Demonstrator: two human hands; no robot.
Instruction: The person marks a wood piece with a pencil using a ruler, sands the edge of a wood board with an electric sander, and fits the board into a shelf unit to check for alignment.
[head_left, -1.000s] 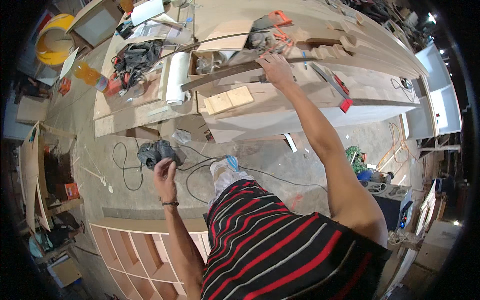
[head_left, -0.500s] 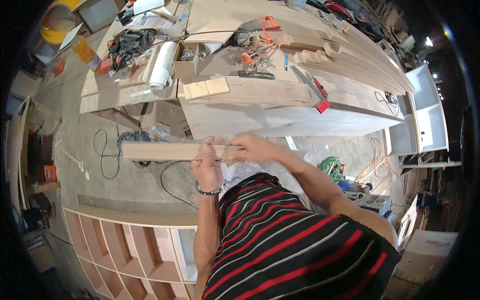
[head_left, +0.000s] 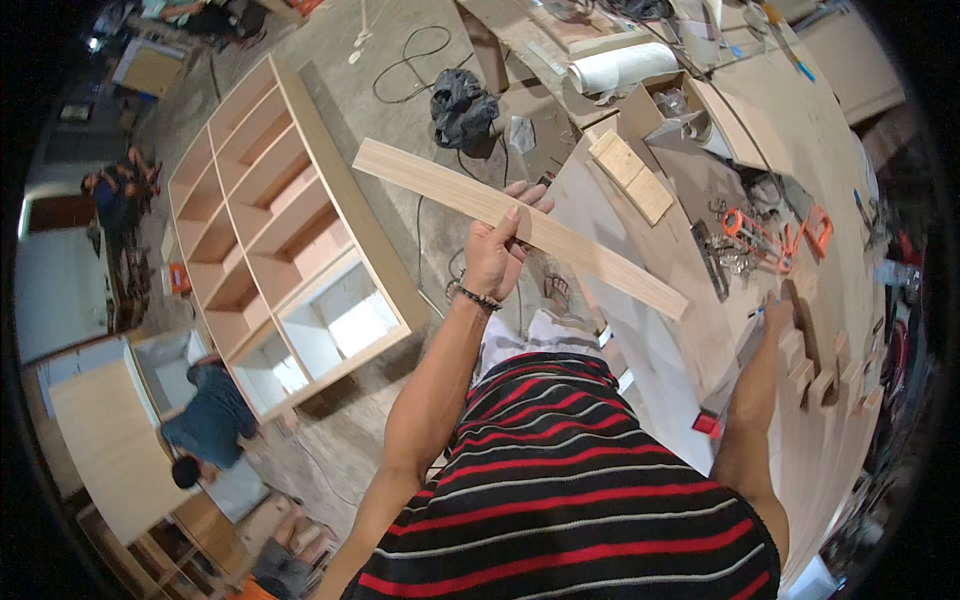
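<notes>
My left hand (head_left: 496,255) is closed around the middle of a long, flat, pale wooden strip (head_left: 600,262), its thumb on the upper face. The strip slants in front of my body, its right end over the workbench edge. My right hand (head_left: 780,312) reaches down to the workbench (head_left: 690,345). A slim blue pen or pencil (head_left: 757,312) pokes out at its fingertips; the fingers look closed on it, though they are small and partly hidden. Close by lie an orange-framed hacksaw (head_left: 752,236), a dark metal bar (head_left: 710,262) and stepped wooden pieces (head_left: 795,368).
A pale wooden block (head_left: 632,178), a white paper roll (head_left: 622,70) and an open cardboard box (head_left: 650,110) sit on the bench. A compartmented wooden cabinet (head_left: 405,275) stands left of me. Beyond it a person (head_left: 212,415) bends low. A black plastic bag (head_left: 464,106) lies on the floor.
My right hand has left the wooden strip and moved right onto the bench, to the blue pen or pencil. My left hand keeps the strip, now tilted. The whole view has turned.
</notes>
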